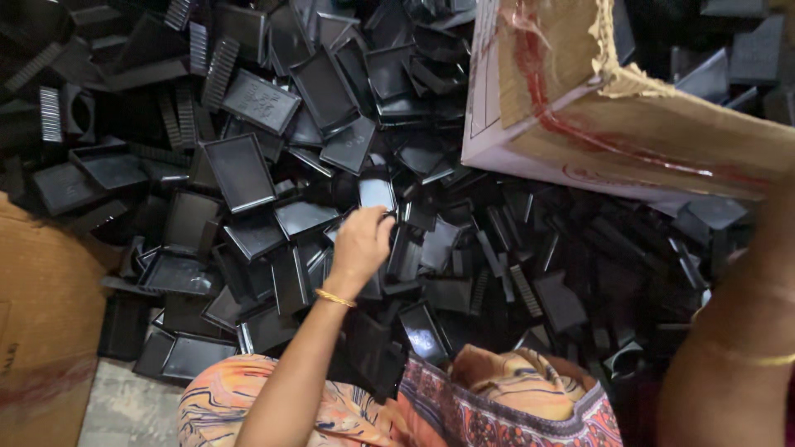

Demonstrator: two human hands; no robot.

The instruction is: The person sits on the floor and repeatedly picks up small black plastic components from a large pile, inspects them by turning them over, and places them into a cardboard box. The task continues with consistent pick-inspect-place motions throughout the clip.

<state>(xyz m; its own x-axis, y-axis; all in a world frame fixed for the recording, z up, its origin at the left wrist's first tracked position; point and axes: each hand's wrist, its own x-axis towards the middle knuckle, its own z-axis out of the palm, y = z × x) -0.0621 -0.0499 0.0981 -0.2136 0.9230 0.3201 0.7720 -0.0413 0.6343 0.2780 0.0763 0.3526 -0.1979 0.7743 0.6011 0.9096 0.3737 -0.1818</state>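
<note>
Digging through the pile of black plastic trays (248,174), my left hand (360,244) pinching one small piece (378,194); right hand's off frame, can't tell; next I'd lift carefully

One head camera looks steeply down, close above a heap of black plastic trays (240,170).

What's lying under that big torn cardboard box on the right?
The cardboard box sits over a heap of black plastic trays and smaller black parts, which show around its lower edge. What lies directly beneath it is covered, and its inside is not visible.
</note>
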